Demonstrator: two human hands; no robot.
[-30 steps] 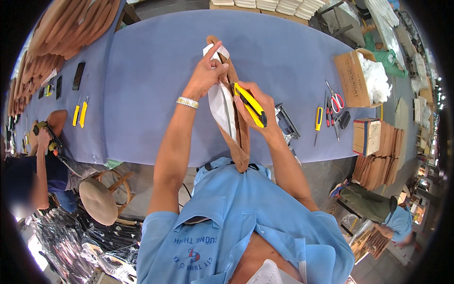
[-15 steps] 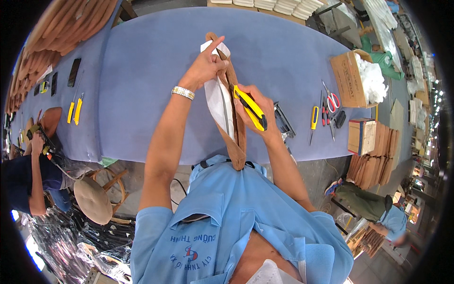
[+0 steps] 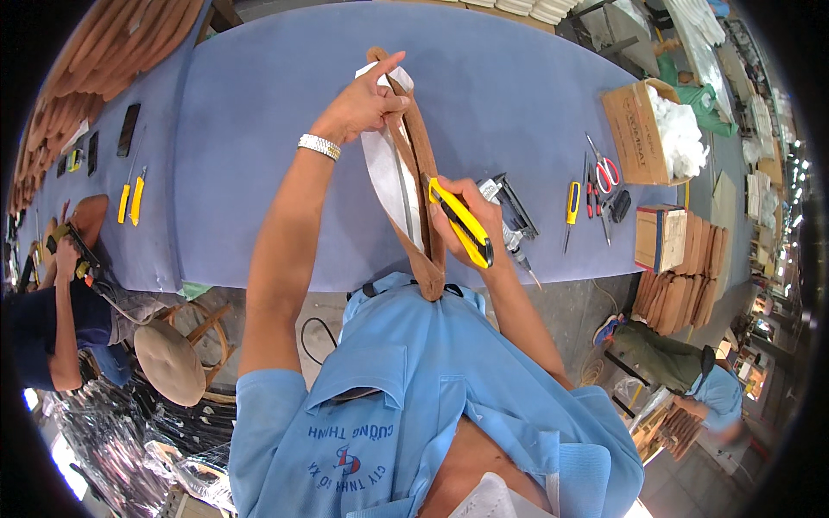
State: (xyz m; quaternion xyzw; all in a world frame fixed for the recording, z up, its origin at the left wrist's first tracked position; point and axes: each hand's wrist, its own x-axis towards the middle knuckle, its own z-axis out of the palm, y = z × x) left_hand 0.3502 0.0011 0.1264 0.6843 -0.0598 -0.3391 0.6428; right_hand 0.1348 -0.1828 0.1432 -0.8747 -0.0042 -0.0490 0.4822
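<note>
A long, narrow brown fabric-covered piece point(image 3: 418, 138) stretches from the front of my shirt over the blue tabletop, with white material point(image 3: 382, 168) showing along its open side. Near its far end, my left hand point(image 3: 367, 104) grips the edge between thumb and curled fingers, index finger pointing out. My right hand point(image 3: 479, 207) is wrapped round a yellow and black utility knife point(image 3: 460, 220), its front end against the brown piece's right side. The blade tip is hidden. Just right of that hand lies a staple gun point(image 3: 516, 211) with an air fitting.
To the right lie a yellow screwdriver point(image 3: 572, 204), red-handled scissors point(image 3: 608, 173) and a cardboard box point(image 3: 635, 134) of white stuffing. Phones, a screwdriver and a yellow cutter point(image 3: 137, 198) are on the left. Brown pads point(image 3: 121, 60) are stacked far left. Co-workers sit at both sides.
The knife in my right hand has come nearer to me along the brown piece. My left hand has shifted slightly away and to the left, still gripping the edge.
</note>
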